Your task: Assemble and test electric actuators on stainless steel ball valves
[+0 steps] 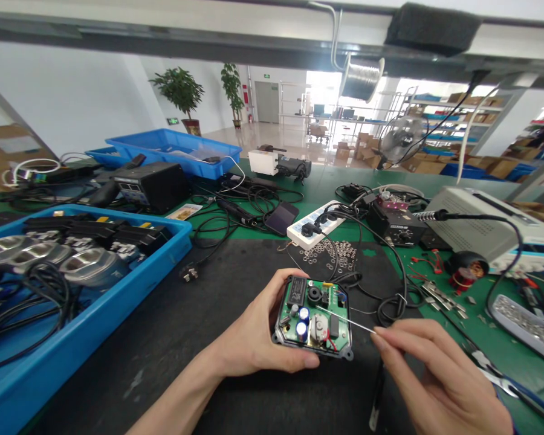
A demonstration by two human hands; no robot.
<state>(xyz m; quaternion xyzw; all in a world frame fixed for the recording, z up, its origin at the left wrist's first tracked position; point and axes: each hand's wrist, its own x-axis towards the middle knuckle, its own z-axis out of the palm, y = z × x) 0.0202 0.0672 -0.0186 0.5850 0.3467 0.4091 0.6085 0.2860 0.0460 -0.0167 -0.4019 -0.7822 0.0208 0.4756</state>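
Note:
My left hand [254,338] grips a green circuit board [315,317] set in a black housing, fingers wrapped round its left and near edges. The board carries blue capacitors, a black relay and a round silver part. My right hand [435,374] pinches a thin strand of solder wire [349,321] whose far end reaches over the middle of the board. Both hands are low in the head view, above a black mat [172,326].
A blue bin [118,284] of metal parts and cables lies at the left. A white power strip [315,225], small metal rings [330,251], a soldering iron in its stand [435,215], a black control box [396,223] and tangled cables [390,284] lie beyond the board.

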